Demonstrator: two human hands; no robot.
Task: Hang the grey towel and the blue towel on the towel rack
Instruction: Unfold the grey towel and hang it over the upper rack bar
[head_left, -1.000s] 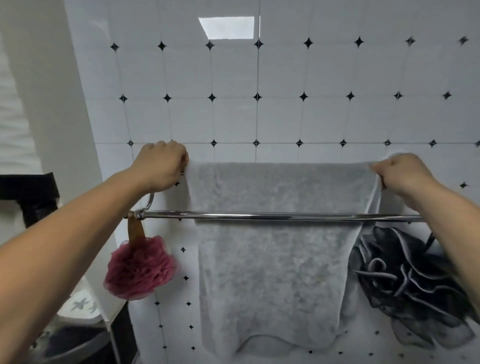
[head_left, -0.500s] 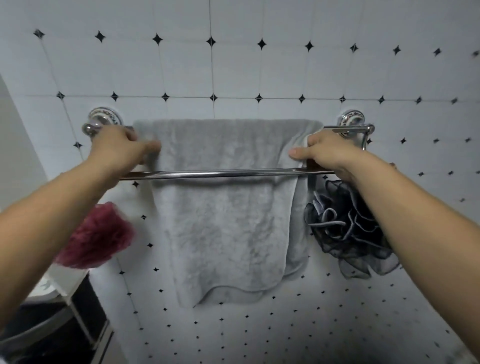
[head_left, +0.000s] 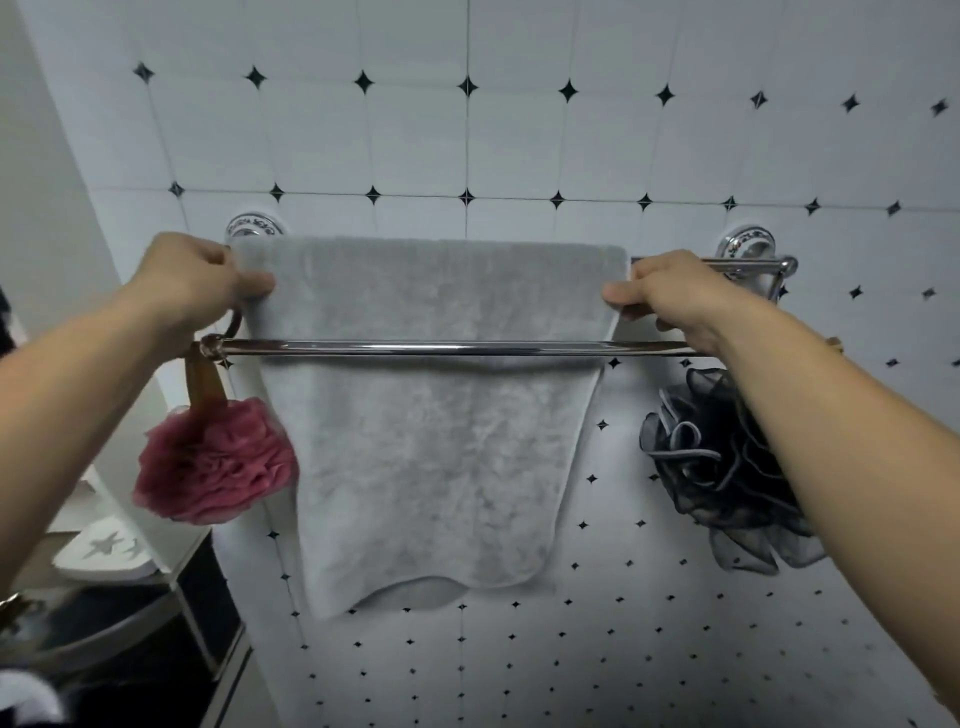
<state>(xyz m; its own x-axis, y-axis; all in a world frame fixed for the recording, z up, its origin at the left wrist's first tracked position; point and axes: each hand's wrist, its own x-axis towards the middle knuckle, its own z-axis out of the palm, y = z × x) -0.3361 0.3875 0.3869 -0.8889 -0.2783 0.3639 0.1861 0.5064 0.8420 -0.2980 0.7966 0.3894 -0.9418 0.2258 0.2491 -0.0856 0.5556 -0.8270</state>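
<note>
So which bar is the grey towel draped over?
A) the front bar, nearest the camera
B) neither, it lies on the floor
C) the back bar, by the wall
C: the grey towel folds over the back bar, and the front bar crosses in front of its hanging cloth.

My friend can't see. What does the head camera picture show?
Two hands, left hand and right hand, pinch the top corners of a grey towel draped over the back bar of a chrome towel rack. A pink bath puff hangs left, a black one right.
</note>
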